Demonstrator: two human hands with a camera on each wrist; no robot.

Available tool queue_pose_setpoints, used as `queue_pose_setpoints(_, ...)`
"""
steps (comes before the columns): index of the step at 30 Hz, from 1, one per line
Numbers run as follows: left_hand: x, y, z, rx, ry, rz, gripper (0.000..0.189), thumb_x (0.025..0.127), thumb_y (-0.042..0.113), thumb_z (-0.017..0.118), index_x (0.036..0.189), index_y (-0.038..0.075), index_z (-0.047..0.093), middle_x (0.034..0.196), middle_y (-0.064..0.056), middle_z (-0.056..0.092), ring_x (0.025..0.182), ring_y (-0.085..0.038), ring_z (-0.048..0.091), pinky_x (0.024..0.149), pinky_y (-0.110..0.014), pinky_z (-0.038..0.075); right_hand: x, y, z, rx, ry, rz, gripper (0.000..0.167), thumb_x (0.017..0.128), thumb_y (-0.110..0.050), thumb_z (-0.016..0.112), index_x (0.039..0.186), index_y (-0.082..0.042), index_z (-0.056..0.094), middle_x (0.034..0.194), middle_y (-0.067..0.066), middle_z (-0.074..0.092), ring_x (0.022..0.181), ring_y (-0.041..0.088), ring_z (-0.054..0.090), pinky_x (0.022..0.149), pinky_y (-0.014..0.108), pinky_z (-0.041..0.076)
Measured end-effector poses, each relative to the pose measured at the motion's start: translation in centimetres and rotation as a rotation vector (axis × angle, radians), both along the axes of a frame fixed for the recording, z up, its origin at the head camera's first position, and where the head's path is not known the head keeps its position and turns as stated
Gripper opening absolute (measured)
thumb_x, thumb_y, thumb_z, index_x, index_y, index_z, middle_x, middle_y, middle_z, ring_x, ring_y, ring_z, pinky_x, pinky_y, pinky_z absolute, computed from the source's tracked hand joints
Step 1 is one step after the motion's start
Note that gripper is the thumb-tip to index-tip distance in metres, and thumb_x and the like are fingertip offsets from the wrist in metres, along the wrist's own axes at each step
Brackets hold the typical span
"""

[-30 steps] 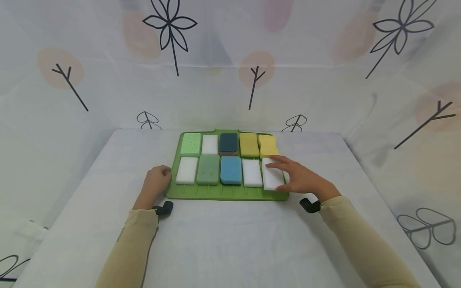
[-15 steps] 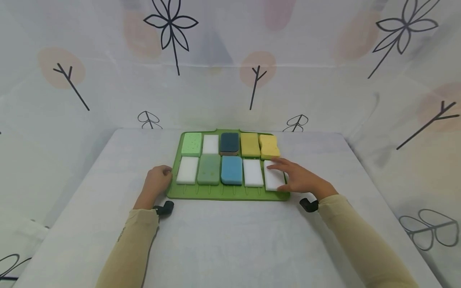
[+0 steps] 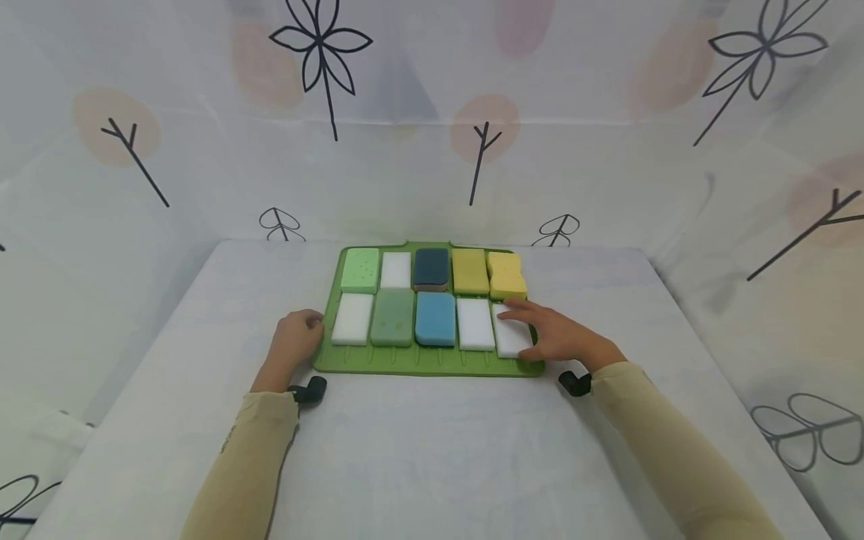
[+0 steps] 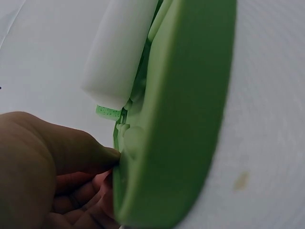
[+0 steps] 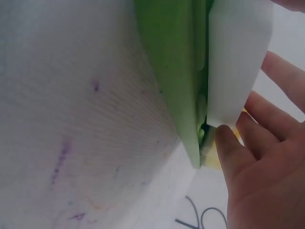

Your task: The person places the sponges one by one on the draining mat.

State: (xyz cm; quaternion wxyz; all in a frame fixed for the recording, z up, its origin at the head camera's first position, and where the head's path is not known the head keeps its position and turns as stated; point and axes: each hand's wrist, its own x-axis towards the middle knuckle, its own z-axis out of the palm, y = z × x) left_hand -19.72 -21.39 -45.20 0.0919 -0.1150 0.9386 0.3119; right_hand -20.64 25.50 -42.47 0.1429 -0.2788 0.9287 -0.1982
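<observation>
A green silicone tray [image 3: 425, 363] lies on the table with two rows of sponges on it. My left hand [image 3: 295, 342] pinches the tray's left edge; in the left wrist view the thumb [image 4: 97, 155] presses the rim, with the other fingers curled outside it. At the near right end of the tray sits a white sponge [image 3: 509, 334], partly covered by my right hand [image 3: 556, 334]. The right fingers and thumb spread across this sponge. Seen from the right wrist, fairly straight fingers [image 5: 267, 129] lie along the side and end of the white sponge block [image 5: 236, 62].
The near row also has a white sponge [image 3: 352, 319], a green sponge [image 3: 392, 319], a blue sponge [image 3: 435, 319] and another white sponge [image 3: 475, 325]. Behind them are a dark blue sponge [image 3: 431, 268] and a wavy yellow sponge [image 3: 506, 275], among others. A patterned cloth wall [image 3: 405, 180] stands behind.
The right hand and the white sponge under it have shifted slightly toward the near edge of the tray. The left hand keeps its place on the tray edge.
</observation>
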Motion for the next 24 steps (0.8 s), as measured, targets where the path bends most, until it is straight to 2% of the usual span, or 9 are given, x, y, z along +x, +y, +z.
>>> queue_pose_setpoints(7,-0.1,0.1,0.2,-0.011,0.003,-0.014,0.045,0.094,0.017,0.041,0.133,-0.001,0.054,0.127,-0.022,0.058,0.111,-0.033,0.056,0.092,-0.046,0.049,0.0,0.1,-0.5,0.000,0.017,-0.005,0.069,0.079,-0.027,0.069,0.144,-0.022,0.046,0.160,0.006,0.024,0.144,0.039,0.026,0.109,0.064,0.030)
queue_pose_setpoints(15,-0.2,-0.1,0.8,-0.026,-0.018,-0.053,0.044,0.094,0.015,0.042,0.133,-0.003,0.053,0.129,-0.023,0.057,0.114,-0.034,0.056,0.094,-0.048,0.049,0.0,0.0,-0.1,0.003,0.033,0.015,0.073,0.079,-0.029,0.070,0.146,-0.021,0.044,0.160,0.007,0.025,0.144,0.039,0.028,0.108,0.064,0.031)
queue_pose_setpoints(20,-0.1,-0.7,1.2,-0.066,-0.002,-0.119,0.045,0.093,0.015,0.042,0.132,-0.006,0.053,0.128,-0.026,0.057,0.113,-0.036,0.057,0.094,-0.049,0.049,0.1,-0.3,1.1,-0.009,0.083,0.020,0.070,0.083,-0.030,0.068,0.147,-0.017,0.042,0.159,0.008,0.027,0.143,0.038,0.030,0.107,0.062,0.034)
queue_pose_setpoints(24,0.0,-1.1,2.4,-0.111,0.018,-0.163,0.047,0.093,0.017,0.042,0.133,-0.007,0.050,0.125,-0.027,0.058,0.109,-0.037,0.059,0.090,-0.049,0.051,0.4,-0.8,2.5,-0.028,0.146,0.006,0.063,0.090,-0.031,0.063,0.146,-0.012,0.042,0.158,0.011,0.029,0.141,0.038,0.033,0.107,0.060,0.036)
